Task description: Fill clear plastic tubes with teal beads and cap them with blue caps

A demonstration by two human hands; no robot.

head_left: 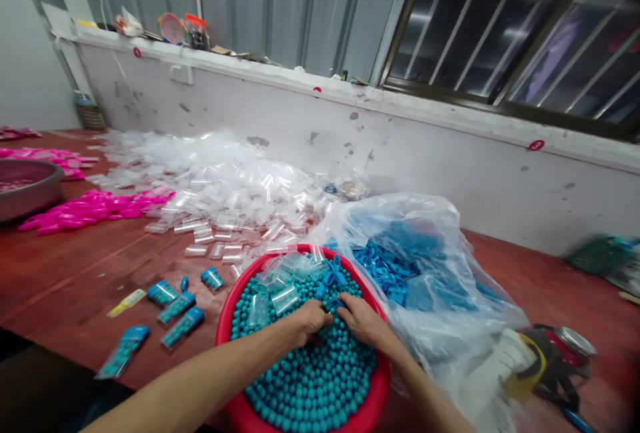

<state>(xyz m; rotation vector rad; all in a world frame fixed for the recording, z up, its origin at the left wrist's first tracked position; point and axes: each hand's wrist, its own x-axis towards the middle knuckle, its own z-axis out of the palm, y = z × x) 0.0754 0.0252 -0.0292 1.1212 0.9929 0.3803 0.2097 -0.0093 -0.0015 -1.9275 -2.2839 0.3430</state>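
Observation:
A red basin (384, 380) full of round teal beads (310, 390) stands before me, and both hands are low over the beads. My left hand (311, 322) is closed, its fingers curled down; whatever they grip is hidden. Close by on its right, my right hand (364, 320) has bent, pinched fingers beside small blue plastic caps (334, 274); what is between the fingertips is too small to make out. Several clear plastic cases (285, 300) rest on the beads, left of and beyond my left hand.
Several bead-filled cases with blue caps (183, 328) lie on the red table (65, 286) at left, near a yellow strip (126, 302). Behind is a heap of clear cases (225, 180). A plastic bag of blue caps (390, 266) adjoins the basin. Pink pieces (95, 210) and a grey basin (30, 196) sit far left.

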